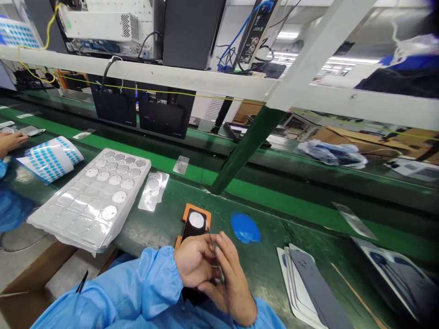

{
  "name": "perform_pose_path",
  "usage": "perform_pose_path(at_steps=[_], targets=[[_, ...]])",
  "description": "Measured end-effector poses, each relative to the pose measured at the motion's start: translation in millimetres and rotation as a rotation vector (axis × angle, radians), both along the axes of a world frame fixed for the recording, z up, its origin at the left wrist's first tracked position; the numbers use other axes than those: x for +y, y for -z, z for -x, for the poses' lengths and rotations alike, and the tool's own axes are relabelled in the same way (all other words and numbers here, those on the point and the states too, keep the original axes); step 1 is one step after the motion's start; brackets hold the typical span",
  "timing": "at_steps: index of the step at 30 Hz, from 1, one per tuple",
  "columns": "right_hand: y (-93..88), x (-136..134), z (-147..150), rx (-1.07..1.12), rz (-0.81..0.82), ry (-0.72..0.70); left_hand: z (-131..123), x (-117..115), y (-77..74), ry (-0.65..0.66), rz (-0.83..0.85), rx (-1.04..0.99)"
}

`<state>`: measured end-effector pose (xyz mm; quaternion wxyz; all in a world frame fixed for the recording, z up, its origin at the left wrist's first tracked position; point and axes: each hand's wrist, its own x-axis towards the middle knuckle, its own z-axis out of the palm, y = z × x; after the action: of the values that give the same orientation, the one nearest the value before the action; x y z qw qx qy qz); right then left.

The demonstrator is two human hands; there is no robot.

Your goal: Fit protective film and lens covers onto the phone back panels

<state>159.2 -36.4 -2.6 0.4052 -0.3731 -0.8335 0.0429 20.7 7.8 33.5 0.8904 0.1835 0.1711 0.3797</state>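
Observation:
My left hand [194, 265] and my right hand [235, 285] are close together above the green bench, their fingers overlapping. A thin pair of metal tweezers [216, 260] runs through my right hand's fingers. Just beyond my hands lies an orange and black jig [195, 226] holding a round silver disc [196, 220]. Its near end is hidden by my left hand. A flat blue round patch [245, 227] lies to the right of the jig, apart from my hands.
A clear plastic tray [91, 198] of silver discs sits left, with film strips [153, 191] beside it. Further left are a blue-dotted sheet roll [50, 159] and a co-worker's hand [10, 141]. A stack of sheets [302, 288] lies right. A shelf crossbar [137, 68] runs overhead.

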Motion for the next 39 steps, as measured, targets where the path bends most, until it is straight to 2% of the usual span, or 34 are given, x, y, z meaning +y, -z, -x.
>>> perform_pose_path(at_steps=[2, 3, 6, 8, 11, 15, 19, 27, 32, 36, 39], targets=[[-7.5, 14, -4, 0.012, -0.023, -0.021, 4, 4, 2.9, 0.024, -0.073, 0.126], [-11.5, 23, -7, 0.003, -0.021, -0.02, 10, 7, 6.4, -0.012, -0.138, 0.237], [-18.2, 53, -19, -0.111, -0.012, 0.043, 36, 18, 24.4, -0.278, -0.437, 0.711], [-14.8, 72, -24, -0.241, -0.016, 0.068, 55, 25, 40.3, -0.466, -0.627, 1.01], [-1.4, 90, -25, -0.403, -0.031, 0.074, 74, 31, 64.2, -0.559, -0.782, 1.241], [11.7, 91, -18, -0.507, 0.003, 0.08, 77, 33, 85.2, -0.529, -0.86, 1.303], [12.6, 85, -11, -0.525, 0.04, 0.096, 73, 33, 90.7, -0.522, -0.894, 1.288], [15.8, 82, -6, -0.555, 0.146, 0.125, 73, 35, 91.8, -0.549, -0.895, 1.267], [10.3, 82, -3, -0.574, 0.173, 0.128, 72, 34, 92.0, -0.561, -0.891, 1.268], [2.2, 85, 0, -0.594, 0.224, 0.109, 73, 36, 83.8, -0.581, -0.908, 1.293], [-0.3, 85, 2, -0.61, 0.263, 0.083, 74, 41, 72.2, -0.569, -1.011, 1.317]])
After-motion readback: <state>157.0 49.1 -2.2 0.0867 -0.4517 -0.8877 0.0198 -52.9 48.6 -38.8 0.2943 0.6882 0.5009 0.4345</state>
